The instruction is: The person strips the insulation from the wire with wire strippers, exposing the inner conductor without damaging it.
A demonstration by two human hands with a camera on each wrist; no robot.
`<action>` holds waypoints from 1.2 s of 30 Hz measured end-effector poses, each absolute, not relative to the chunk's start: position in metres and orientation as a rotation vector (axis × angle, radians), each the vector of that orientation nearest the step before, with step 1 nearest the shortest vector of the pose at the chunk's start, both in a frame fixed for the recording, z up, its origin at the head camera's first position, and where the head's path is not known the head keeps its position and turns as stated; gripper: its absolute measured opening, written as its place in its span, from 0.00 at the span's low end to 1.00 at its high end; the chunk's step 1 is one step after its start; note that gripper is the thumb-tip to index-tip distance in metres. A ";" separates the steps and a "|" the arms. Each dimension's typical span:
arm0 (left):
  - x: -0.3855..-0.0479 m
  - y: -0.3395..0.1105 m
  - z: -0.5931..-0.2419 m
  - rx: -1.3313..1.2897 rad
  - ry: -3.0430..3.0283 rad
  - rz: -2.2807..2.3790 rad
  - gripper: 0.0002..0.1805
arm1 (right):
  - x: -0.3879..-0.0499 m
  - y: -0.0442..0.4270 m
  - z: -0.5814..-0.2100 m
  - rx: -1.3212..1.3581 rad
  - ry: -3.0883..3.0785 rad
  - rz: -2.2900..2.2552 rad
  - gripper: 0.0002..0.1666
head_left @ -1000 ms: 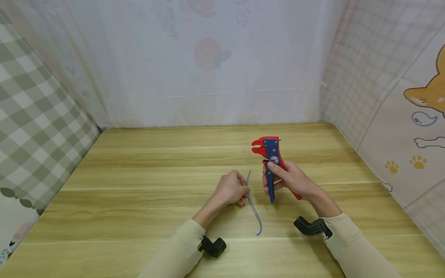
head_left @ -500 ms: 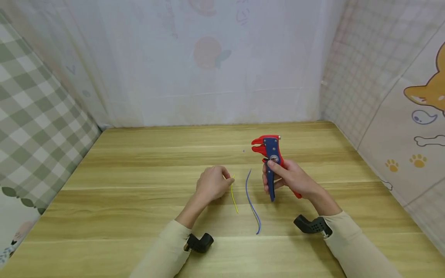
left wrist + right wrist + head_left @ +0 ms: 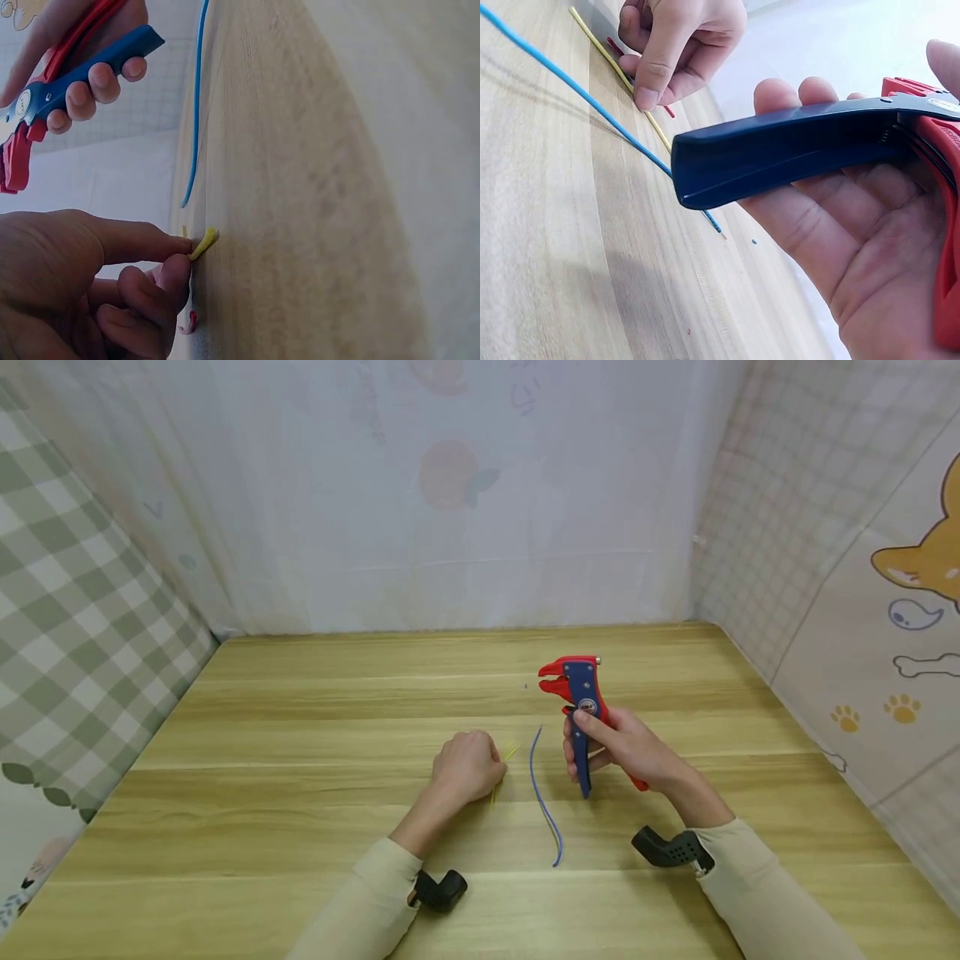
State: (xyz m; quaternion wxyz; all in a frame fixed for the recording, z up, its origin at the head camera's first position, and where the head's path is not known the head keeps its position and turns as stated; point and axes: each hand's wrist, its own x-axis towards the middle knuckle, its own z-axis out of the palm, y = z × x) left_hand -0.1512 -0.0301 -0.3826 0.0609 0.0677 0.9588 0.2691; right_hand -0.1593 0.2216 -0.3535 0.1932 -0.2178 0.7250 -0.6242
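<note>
My left hand [image 3: 468, 766] pinches a thin yellow wire [image 3: 592, 34] between thumb and forefinger, low over the table. In the left wrist view, one end of the yellow wire pokes out past the fingertips. A short red wire [image 3: 669, 111] shows behind the left hand in the right wrist view, partly hidden by the fingers. My right hand [image 3: 633, 747] holds a red and blue wire stripper [image 3: 582, 681], its head pointing away from me and its nose parted. Between the hands a longer blue wire [image 3: 546, 810] lies slightly curved on the table.
A tiny blue scrap [image 3: 526, 686] lies on the wooden table [image 3: 300, 843], left of the stripper's head. White cloth [image 3: 465, 577] hangs behind the table, with patterned cloth along both sides. A black camera mount [image 3: 442, 892] sits on each wrist.
My left hand moved left off the blue wire, leaving it on the table. It then took the yellow wire, which has turned and shifted. The right hand with the stripper has barely moved.
</note>
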 end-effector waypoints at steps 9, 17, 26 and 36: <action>-0.150 -0.030 -0.381 0.232 2.900 0.798 0.21 | -0.158 0.219 -0.354 -0.603 2.034 -1.730 0.26; -0.146 -0.040 -0.369 0.298 2.900 0.892 0.16 | -0.158 0.219 -0.353 -0.605 2.036 -1.733 0.24; -0.147 -0.054 -0.354 0.375 2.839 1.204 0.04 | -0.157 0.219 -0.354 -0.597 2.039 -1.737 0.29; -0.152 -0.062 -0.350 0.349 2.540 1.659 0.03 | -0.157 0.220 -0.353 -0.612 2.032 -1.742 0.23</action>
